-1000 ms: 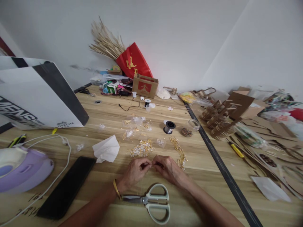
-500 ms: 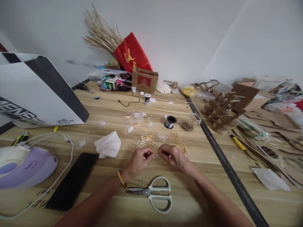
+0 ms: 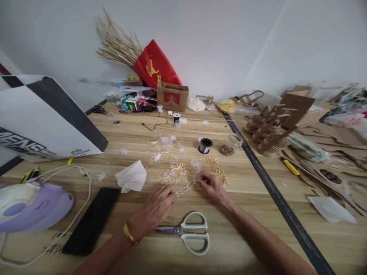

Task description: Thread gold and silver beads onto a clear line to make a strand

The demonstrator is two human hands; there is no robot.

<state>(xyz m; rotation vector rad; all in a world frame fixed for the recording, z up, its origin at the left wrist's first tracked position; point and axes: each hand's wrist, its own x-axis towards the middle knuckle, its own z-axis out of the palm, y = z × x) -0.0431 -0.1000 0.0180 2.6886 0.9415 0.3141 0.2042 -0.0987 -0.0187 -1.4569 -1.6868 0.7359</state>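
A thin beaded chain (image 3: 185, 188) stretches between my two hands, just above the table or on it. Its right end is pinched in my right hand (image 3: 210, 184), whose fingers are pressed together. My left hand (image 3: 160, 202), palm down with curled fingers, is at the chain's left end; whether it grips the chain is hidden. Beyond the hands lies a pile of gold and clear beads (image 3: 173, 173), with gold chains (image 3: 217, 170) to its right. Scissors with pale green handles (image 3: 186, 232) rest nearer to me, their blades pointing left.
A white tissue (image 3: 132, 176) and a black phone (image 3: 91, 219) lie to the left. Past the beads stand a wire spool (image 3: 205, 146) and a jar (image 3: 235, 140). Small woven baskets (image 3: 265, 133) are at the right, a white bag (image 3: 48, 118) at the left.
My hands have moved apart, the left one down and leftward, the right one slightly right. More of the chain shows between them. The view has shifted slightly.
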